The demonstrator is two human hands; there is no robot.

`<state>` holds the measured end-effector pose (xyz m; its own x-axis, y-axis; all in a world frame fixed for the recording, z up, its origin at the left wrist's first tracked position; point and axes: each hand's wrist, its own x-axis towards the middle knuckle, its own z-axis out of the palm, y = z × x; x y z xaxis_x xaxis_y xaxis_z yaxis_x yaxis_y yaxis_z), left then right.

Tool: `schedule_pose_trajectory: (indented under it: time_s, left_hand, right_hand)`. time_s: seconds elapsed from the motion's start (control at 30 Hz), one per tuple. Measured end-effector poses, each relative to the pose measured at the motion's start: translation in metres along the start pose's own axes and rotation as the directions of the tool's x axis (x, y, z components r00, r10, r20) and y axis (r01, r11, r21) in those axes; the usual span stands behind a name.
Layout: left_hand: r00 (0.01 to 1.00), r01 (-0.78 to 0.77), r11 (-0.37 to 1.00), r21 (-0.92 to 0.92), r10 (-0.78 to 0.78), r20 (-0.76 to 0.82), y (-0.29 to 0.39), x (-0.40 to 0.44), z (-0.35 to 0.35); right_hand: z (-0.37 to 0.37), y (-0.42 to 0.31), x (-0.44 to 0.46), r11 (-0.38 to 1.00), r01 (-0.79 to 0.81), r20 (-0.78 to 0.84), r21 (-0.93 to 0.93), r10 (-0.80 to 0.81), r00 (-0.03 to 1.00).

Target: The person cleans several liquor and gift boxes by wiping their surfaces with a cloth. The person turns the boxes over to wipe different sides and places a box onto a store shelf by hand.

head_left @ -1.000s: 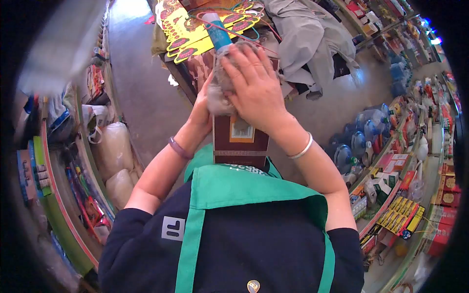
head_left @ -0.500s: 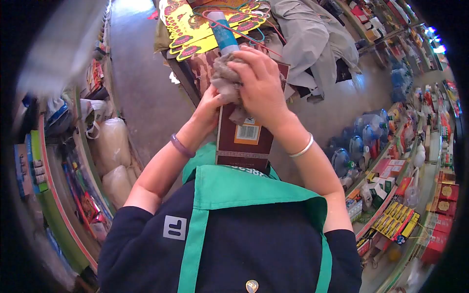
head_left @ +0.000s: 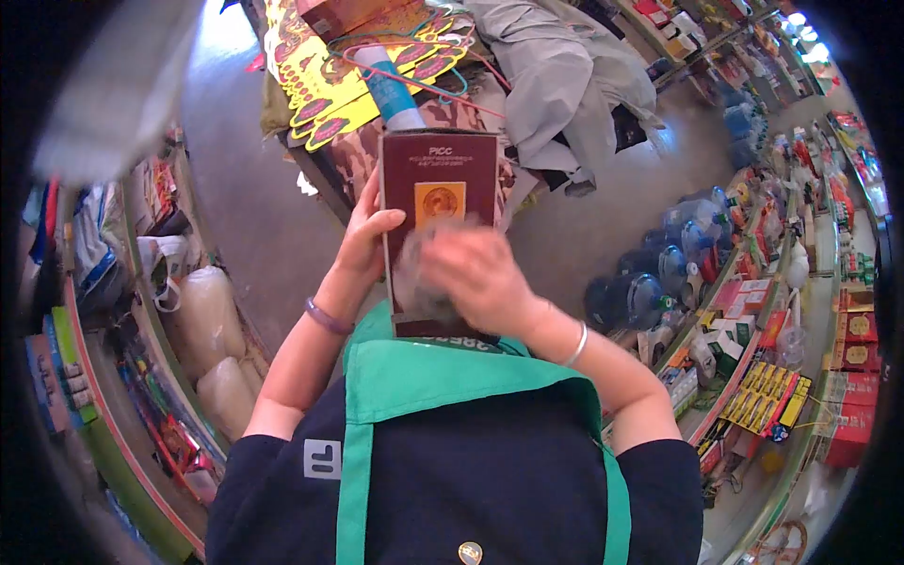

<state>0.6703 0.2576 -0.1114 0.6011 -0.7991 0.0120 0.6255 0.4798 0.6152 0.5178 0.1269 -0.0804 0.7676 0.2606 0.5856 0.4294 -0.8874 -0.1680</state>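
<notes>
- Head view: the box (head_left: pixel 478 193) stands roughly upright in front of the person's chest, its printed front face towards the camera and its lower end just by the green apron (head_left: pixel 452 381).
- The left hand (head_left: pixel 363 237) grips the box along its left side, the thumb lying over the front edge.
- The right hand (head_left: pixel 478 281) is blurred, its fingers bunched on a grey cloth (head_left: pixel 414 287) at the lower part of the front face; whether it presses firmly, I cannot tell.
- Wiping of the front looks under way, as a judgement: the upper part, with the lettering and most of the orange label (head_left: pixel 440 200), lies uncovered, while cloth and hand hide much below. Which faces are finished or left does not show.
- Beyond the box lie a blue-and-white tube (head_left: pixel 388 89), yellow cutouts (head_left: pixel 325 89) and a grey sheet (head_left: pixel 539 71).
</notes>
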Motion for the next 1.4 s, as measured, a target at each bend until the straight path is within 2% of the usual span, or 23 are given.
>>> schedule_pose_trajectory:
  time_s: [0.07, 0.13, 0.2, 0.27, 0.33, 0.37, 0.4, 0.47, 0.57, 0.67, 0.8, 0.87, 0.93, 1.0, 1.07, 1.1, 1.2, 1.27, 1.3, 1.33, 1.37, 1.4]
  left_hand:
    - [1.0, 0.022, 0.999, 0.027, -0.021, -0.004, 0.0, 0.002, -0.002]
    - [1.0, 0.03, 0.998, 0.052, -0.03, -0.004, -0.002, 0.005, 0.0]
    - [1.0, 0.023, 0.998, 0.054, -0.023, -0.008, -0.008, 0.008, 0.0]
    - [0.996, 0.067, 0.995, 0.07, -0.063, -0.056, -0.009, 0.009, -0.008]
    - [0.974, 0.152, 0.983, -0.101, -0.166, -0.155, -0.015, 0.017, -0.025]
    - [0.999, 0.048, 0.999, -0.015, -0.048, 0.004, -0.003, 0.008, -0.002]
    - [0.999, 0.053, 0.998, 0.02, -0.053, 0.012, -0.003, 0.012, -0.002]
    - [1.0, 0.023, 0.999, 0.05, -0.023, -0.001, -0.002, 0.012, 0.002]
    - [0.998, 0.06, 0.997, 0.054, -0.06, -0.011, -0.001, 0.019, -0.004]
    - [0.998, 0.058, 0.998, 0.022, -0.058, 0.01, -0.005, 0.019, -0.011]
    - [0.998, 0.049, 0.997, 0.067, -0.046, -0.047, -0.003, 0.016, -0.015]
    - [0.997, 0.057, 0.996, 0.07, -0.053, -0.058, -0.004, 0.017, -0.019]
    - [0.995, 0.089, 0.994, 0.058, -0.086, -0.056, -0.008, 0.02, -0.024]
    - [0.995, 0.095, 0.994, 0.048, -0.095, 0.009, -0.011, 0.023, -0.018]
    - [0.995, 0.095, 0.995, 0.041, -0.096, 0.029, -0.013, 0.022, -0.014]
    - [0.995, 0.097, 0.995, 0.039, -0.097, 0.018, -0.013, 0.02, -0.013]
    - [0.999, 0.046, 0.999, 0.005, -0.046, -0.005, -0.012, 0.018, -0.02]
    - [0.999, 0.002, 1.0, -0.014, -0.002, -0.04, -0.006, 0.01, -0.029]
    - [0.997, 0.002, 1.0, 0.023, 0.0, -0.082, -0.003, 0.007, -0.032]
    - [0.996, 0.02, 1.0, -0.014, -0.021, -0.081, -0.001, 0.003, -0.035]
    - [0.996, 0.045, 0.998, -0.048, -0.049, -0.073, 0.001, 0.0, -0.038]
    - [0.995, 0.082, 0.993, -0.08, -0.087, -0.057, 0.001, -0.001, -0.037]
  right_hand:
    - [-0.002, 0.002, -0.015, 0.981, 0.19, 0.089, -0.033, -0.187, 0.978]
    - [-0.005, 0.022, 0.01, 0.998, -0.013, -0.017, -0.065, 0.012, 1.0]
    - [-0.014, 0.038, 0.048, 0.943, -0.262, -0.177, -0.208, 0.227, 0.958]
    - [-0.003, 0.029, 0.054, 0.946, -0.273, -0.197, -0.176, 0.238, 0.951]
    - [0.011, 0.006, 0.035, 0.977, -0.212, -0.106, -0.04, 0.206, 0.973]
    - [0.019, 0.001, 0.018, 0.986, -0.158, 0.01, 0.056, 0.158, 0.987]
    - [0.017, -0.008, 0.008, 0.991, -0.043, 0.049, 0.126, 0.037, 0.998]
    - [0.016, -0.019, -0.003, 0.98, 0.058, 0.11, 0.19, -0.08, 0.991]
    - [0.013, -0.013, 0.012, 0.978, 0.039, 0.123, 0.205, -0.065, 0.99]
    - [0.016, -0.017, 0.009, 0.969, 0.078, 0.167, 0.234, -0.119, 0.979]
    - [-0.01, 0.005, -0.03, 0.927, 0.066, 0.259, 0.369, -0.17, 0.951]
    - [-0.018, 0.021, -0.037, 0.954, 0.093, 0.228, 0.285, -0.162, 0.96]
    - [-0.017, 0.04, -0.019, 0.987, 0.075, 0.098, 0.145, -0.09, 0.991]
    - [-0.021, 0.065, 0.016, 0.999, -0.051, -0.031, -0.009, 0.051, 0.998]
    - [-0.026, 0.081, 0.046, 0.982, -0.187, -0.179, -0.03, 0.179, 0.967]
    - [-0.024, 0.078, 0.047, 0.98, -0.196, -0.204, -0.011, 0.19, 0.96]
    - [-0.014, 0.036, -0.003, 0.993, -0.048, 0.003, 0.111, 0.048, 0.999]
    - [-0.015, 0.016, -0.052, 0.958, -0.017, 0.082, 0.286, -0.007, 0.997]
    - [-0.017, 0.023, -0.069, 0.914, -0.212, 0.039, 0.346, 0.212, 0.977]
    - [-0.019, 0.034, -0.088, 0.824, -0.389, 0.014, 0.412, 0.422, 0.907]
    - [-0.014, 0.057, -0.11, 0.329, -0.41, 0.049, 0.851, 0.727, 0.685]
    - [-0.009, 0.081, -0.123, -0.252, -0.117, 0.278, 0.961, 0.868, 0.413]
